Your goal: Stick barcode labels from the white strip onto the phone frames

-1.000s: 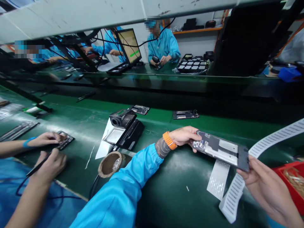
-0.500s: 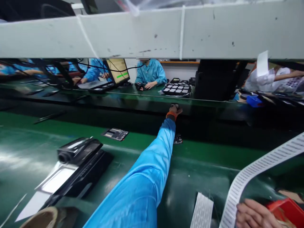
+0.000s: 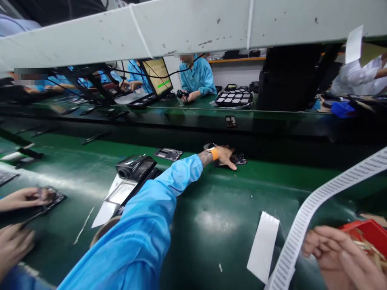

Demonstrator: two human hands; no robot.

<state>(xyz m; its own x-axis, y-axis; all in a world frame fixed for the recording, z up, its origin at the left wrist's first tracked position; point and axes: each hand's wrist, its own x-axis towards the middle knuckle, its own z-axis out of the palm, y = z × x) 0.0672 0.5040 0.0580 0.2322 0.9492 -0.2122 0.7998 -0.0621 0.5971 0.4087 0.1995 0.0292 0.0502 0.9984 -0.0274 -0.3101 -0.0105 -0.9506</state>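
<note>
My left hand [image 3: 225, 155] reaches far across the green conveyor belt [image 3: 211, 217], its fingers stretched flat over a dark phone board [image 3: 239, 159] lying at the belt's far edge. An orange watch strap sits on that wrist, above a blue sleeve. At the bottom right, my right hand [image 3: 332, 251] is blurred, its fingers curled against a long white perforated strip [image 3: 317, 201] that runs up to the right edge. A small dark phone part [image 3: 231, 121] lies on the raised ledge beyond.
A black camera-like device [image 3: 136, 167] stands on a base at centre left, with another board [image 3: 168, 153] behind it. A white slip [image 3: 263, 245] lies near me and a red tray [image 3: 364, 229] at right. A co-worker's hands [image 3: 21, 197] work at left. Workers and a monitor [image 3: 157, 76] are opposite.
Both hands held a phone frame a second ago. My left arm then stretched to the far ledge, and has now drawn back onto a board on the belt.
</note>
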